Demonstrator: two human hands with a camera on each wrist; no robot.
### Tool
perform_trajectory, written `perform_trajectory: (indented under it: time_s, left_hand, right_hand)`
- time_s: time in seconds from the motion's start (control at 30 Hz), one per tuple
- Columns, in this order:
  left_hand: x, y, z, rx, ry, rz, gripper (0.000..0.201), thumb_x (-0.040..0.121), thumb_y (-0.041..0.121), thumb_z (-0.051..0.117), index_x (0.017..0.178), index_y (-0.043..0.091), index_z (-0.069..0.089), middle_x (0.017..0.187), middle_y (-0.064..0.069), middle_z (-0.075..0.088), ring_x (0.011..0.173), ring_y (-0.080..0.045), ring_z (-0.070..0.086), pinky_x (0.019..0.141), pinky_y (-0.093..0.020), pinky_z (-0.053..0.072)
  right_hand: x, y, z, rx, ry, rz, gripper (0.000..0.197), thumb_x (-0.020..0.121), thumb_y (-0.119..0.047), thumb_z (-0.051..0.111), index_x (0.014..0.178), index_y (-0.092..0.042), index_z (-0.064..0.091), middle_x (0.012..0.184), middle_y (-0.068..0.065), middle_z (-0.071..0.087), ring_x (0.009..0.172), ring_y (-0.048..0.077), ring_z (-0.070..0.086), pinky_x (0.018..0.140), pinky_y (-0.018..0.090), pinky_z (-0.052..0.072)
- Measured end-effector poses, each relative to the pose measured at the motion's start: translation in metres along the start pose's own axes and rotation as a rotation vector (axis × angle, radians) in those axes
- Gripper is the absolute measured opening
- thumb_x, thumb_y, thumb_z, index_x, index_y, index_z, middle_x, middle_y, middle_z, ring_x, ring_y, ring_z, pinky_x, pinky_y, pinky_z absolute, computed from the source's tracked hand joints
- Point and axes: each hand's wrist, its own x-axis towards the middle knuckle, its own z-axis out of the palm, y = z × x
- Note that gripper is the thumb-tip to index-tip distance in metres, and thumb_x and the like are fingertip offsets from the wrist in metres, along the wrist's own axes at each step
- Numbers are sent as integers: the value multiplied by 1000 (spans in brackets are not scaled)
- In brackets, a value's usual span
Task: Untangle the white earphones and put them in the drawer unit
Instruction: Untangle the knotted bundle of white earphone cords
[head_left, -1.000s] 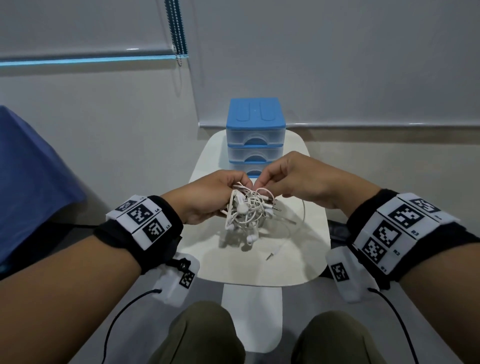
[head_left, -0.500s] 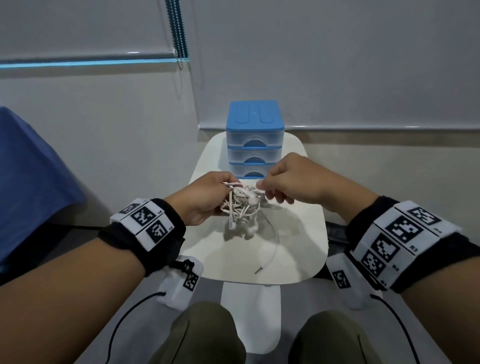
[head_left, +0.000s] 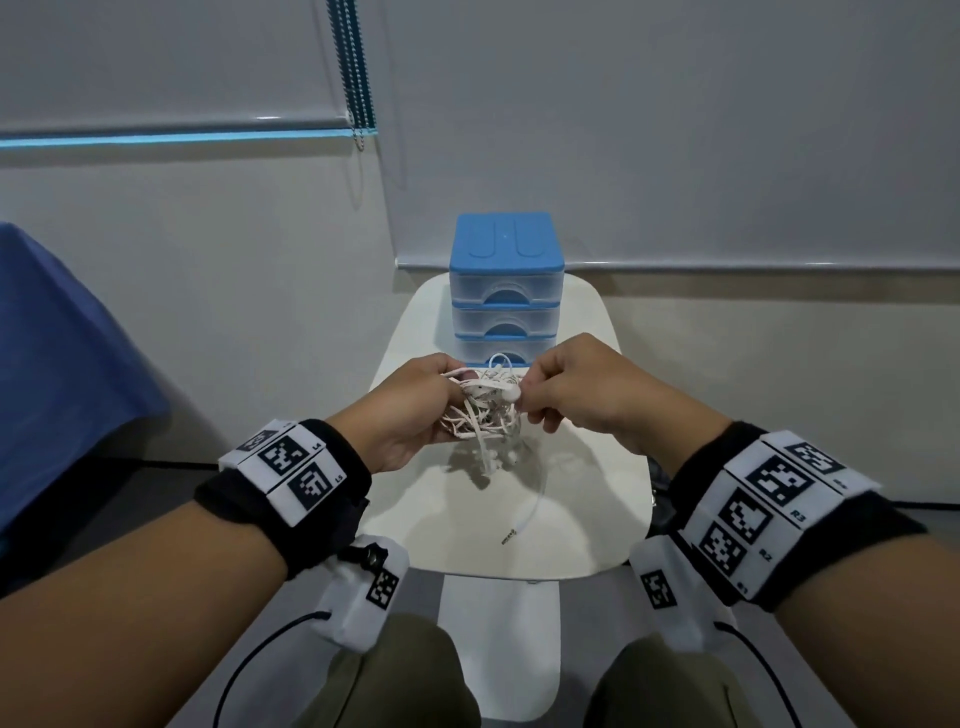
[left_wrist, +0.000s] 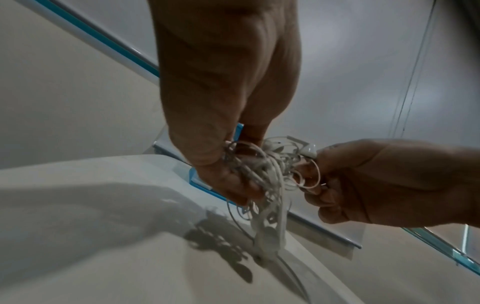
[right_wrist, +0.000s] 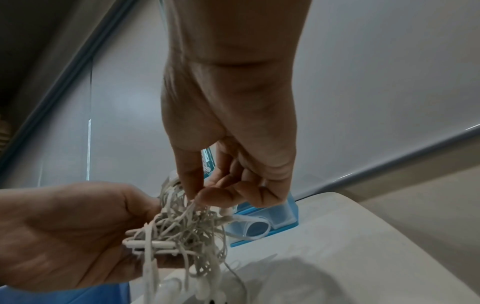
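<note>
Small white table (head_left: 587, 519) with rounded corners, standing against a pale wall; a grey roller blind (head_left: 675, 130) hangs above its far edge and a blue bead chain (head_left: 358, 67) runs down between that and a second blind on the left. Blue cloth (head_left: 57, 364) off the table's left side, grey floor below, person's olive-trousered knees at the table's near edge. Drawer unit (head_left: 506, 288), blue top with three clear drawers, all closed, sits at the middle of the far edge. White earphones (head_left: 483, 410) are a tangled wad held just above the table centre, in front of the drawer unit. Left hand (head_left: 410, 410) cups and grips the wad, fingers curled round the cords. Right hand (head_left: 576, 389) pinches a strand and an earbud at the wad's right side between thumb and fingertips, other fingers curled. One loose cord (head_left: 535, 509) hangs from the wad and trails over the tabletop toward the near edge, its jack plug (head_left: 508, 538) lying on the surface. Wad's shadow falls on the table under it. Both wrists wear black bands with marker tags.
</note>
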Motion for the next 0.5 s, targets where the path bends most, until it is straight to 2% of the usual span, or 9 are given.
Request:
perform_trajectory:
  time_s: [0.07,0.1,0.2,0.27,0.33,0.37,0.43,0.5]
  left_hand:
    - [-2,2,-3,135,1,-7,26,96,-3,46,107,14,63,87,-6,68,68,-16,64,60,-30,57]
    - [-2,3,-5,212,13,0,26,96,2,47,109,17,63,90,-3,67,75,-17,63,65,-31,55]
    - [-2,10,-9,359,26,119,33,97,17,47,124,32,60,119,1,64,111,-19,59,86,-35,44]
    - [-6,15,-8,332,-114,252,43,92,21,55,132,36,57,128,3,62,120,-13,57,95,-32,41]
    - [-9,16,-4,341,-265,354,48,87,21,64,133,32,58,128,3,66,120,-11,60,99,-29,45]
    - [-8,14,-2,381,-284,393,42,90,20,69,130,30,60,126,4,68,120,-11,61,101,-30,47]
    - [-4,9,-3,435,-240,412,26,96,19,70,121,27,64,118,6,71,113,-12,65,99,-34,50]
    - [-2,1,-4,420,-224,382,15,98,22,70,113,21,65,109,2,70,97,-13,67,94,-37,51]
  right_hand:
    - [0,-1,-1,56,26,3,12,85,-5,70,73,-7,68,66,6,66,58,18,59,41,12,37]
    - [0,-2,-2,89,29,-4,11,85,-5,68,74,-8,67,66,6,65,58,17,57,42,12,37]
    - [1,-4,-5,161,24,-60,10,84,-3,67,75,-8,65,68,8,61,57,15,53,49,18,38]
    - [3,-5,-6,197,15,-96,7,84,-4,68,79,-8,66,65,5,58,57,14,50,56,24,34]
    - [4,-6,-6,251,21,-132,5,84,-3,67,82,-8,66,61,0,57,59,13,49,60,29,33]
    - [4,-8,-7,296,28,-154,5,85,-3,66,83,-8,65,61,-1,58,60,13,50,62,30,33]
    - [3,-12,-8,414,43,-191,6,84,-3,63,81,-8,62,68,5,63,64,14,50,65,32,33]
    - [4,-13,-9,550,34,-199,11,80,-5,61,72,-12,59,72,11,61,66,16,48,64,32,32]
